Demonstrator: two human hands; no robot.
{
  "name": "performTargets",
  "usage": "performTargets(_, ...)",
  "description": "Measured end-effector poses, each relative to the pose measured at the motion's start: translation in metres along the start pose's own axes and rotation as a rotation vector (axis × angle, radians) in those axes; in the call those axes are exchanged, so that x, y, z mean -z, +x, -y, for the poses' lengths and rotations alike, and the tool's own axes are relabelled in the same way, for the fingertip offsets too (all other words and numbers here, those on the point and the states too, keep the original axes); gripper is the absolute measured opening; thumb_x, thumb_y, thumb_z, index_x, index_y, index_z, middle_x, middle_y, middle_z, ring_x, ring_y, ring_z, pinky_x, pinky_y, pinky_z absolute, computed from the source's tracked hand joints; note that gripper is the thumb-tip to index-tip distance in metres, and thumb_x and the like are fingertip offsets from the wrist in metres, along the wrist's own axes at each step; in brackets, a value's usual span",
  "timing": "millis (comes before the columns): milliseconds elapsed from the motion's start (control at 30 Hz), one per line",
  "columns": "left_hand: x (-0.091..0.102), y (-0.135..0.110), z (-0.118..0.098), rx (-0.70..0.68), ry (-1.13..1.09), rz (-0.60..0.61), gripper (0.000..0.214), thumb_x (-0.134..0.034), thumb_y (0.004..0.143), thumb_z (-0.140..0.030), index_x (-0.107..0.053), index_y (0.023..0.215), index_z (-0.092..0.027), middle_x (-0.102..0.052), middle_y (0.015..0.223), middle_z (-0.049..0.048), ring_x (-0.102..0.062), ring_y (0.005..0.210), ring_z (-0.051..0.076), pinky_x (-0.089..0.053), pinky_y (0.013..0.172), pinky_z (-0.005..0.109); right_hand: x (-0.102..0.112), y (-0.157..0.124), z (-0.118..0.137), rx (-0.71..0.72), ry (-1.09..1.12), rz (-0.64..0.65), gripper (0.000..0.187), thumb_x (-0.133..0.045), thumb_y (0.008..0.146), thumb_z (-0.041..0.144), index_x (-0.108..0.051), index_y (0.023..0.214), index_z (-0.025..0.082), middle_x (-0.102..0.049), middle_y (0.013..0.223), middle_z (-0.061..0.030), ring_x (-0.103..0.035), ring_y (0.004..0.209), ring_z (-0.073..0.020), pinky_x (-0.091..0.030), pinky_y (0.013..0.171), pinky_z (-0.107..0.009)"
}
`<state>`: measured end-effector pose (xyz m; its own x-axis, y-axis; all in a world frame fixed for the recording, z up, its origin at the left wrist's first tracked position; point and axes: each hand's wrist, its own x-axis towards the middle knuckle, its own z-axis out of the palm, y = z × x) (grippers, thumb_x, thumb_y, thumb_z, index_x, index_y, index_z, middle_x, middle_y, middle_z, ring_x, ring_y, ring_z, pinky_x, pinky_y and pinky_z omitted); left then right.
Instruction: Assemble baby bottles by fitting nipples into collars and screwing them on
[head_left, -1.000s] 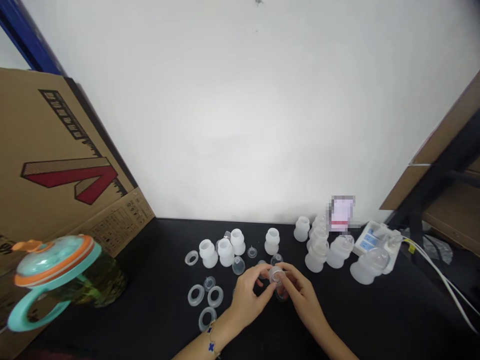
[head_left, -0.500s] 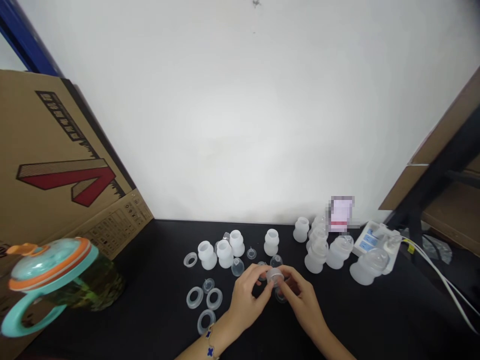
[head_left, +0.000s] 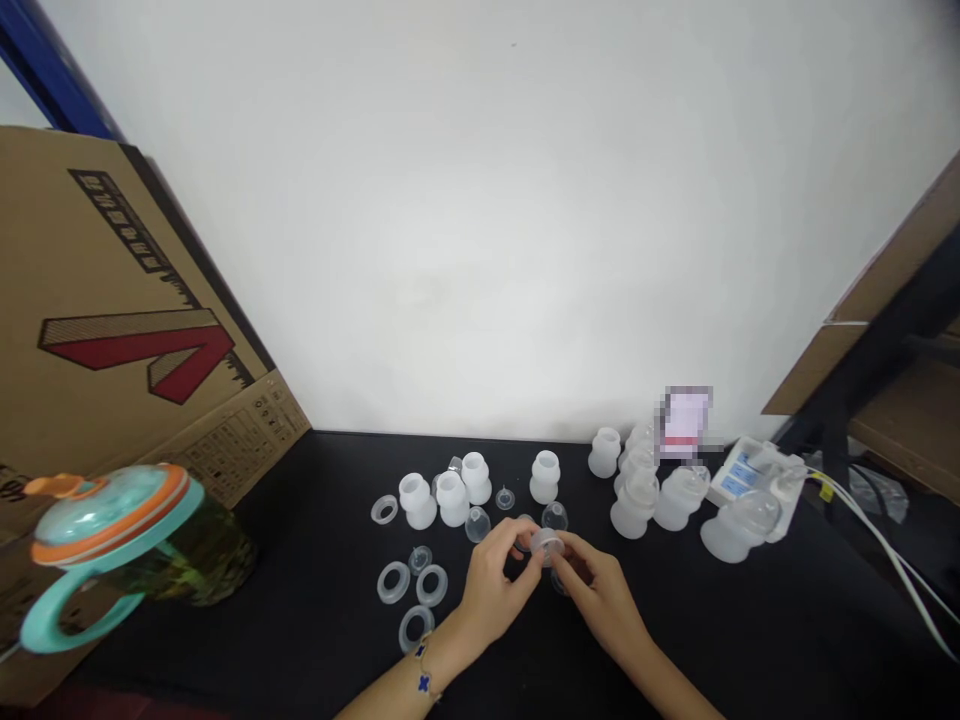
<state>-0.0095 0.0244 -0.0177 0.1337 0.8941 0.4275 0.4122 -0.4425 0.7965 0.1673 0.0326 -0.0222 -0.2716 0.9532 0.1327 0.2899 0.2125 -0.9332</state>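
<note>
My left hand (head_left: 497, 585) and my right hand (head_left: 600, 592) meet over the black table (head_left: 315, 640), both pinching one small clear plastic part (head_left: 547, 546) between their fingertips. A bracelet with a blue charm sits on my left wrist. Just beyond the hands lie small clear domes (head_left: 554, 517) and a tiny clear valve piece (head_left: 505, 498). Left of my left hand lie three translucent rings (head_left: 393, 582). Several white bottle-neck pieces (head_left: 453, 498) stand behind them.
A teal and orange lidded cup (head_left: 112, 555) stands at the left before a leaning cardboard box (head_left: 112, 320). Assembled white bottles with clear caps (head_left: 739, 525) cluster at the right by a white power strip (head_left: 742, 470) and cables. A white wall rises behind.
The hands stay together on the clear part, with only small finger shifts. The view has tilted slightly, so everything sits a bit higher.
</note>
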Motion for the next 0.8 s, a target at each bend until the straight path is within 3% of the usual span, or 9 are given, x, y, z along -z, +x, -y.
performTargets(267,0.002,0.001,0.0,-0.052,-0.013,0.019,0.02,-0.061,0.095,-0.026,-0.07,0.113,-0.024,-0.068,0.1,0.0049,-0.064,0.086,0.017,-0.053,0.072,0.026,-0.001,0.001,0.001,0.023,-0.043,-0.018,0.033,-0.06,0.093,0.043,-0.069,0.115,0.021,-0.072,0.083,-0.0025,-0.056,0.06,-0.0159,-0.041,0.053,-0.025)
performTargets(567,-0.004,-0.002,0.001,0.091,-0.079,0.054,0.021,-0.063,0.092,-0.027,-0.056,0.112,-0.024,-0.071,0.095,0.0019,-0.068,0.086,0.018,-0.053,0.072,0.027,0.0,0.002,0.002,-0.096,0.256,-0.046,0.037,-0.067,0.087,0.055,-0.062,0.1,0.022,-0.074,0.085,-0.0038,-0.062,0.06,-0.0165,-0.048,0.054,-0.026)
performTargets(800,-0.004,0.003,0.001,0.191,-0.18,0.056,0.014,-0.059,0.093,-0.025,-0.055,0.106,-0.023,-0.074,0.096,0.0026,-0.071,0.09,0.019,-0.051,0.068,0.025,-0.002,0.003,-0.007,-0.074,0.239,-0.028,0.052,-0.066,0.089,0.052,-0.051,0.131,0.025,-0.074,0.093,-0.0041,-0.062,0.061,-0.0161,-0.048,0.056,-0.028)
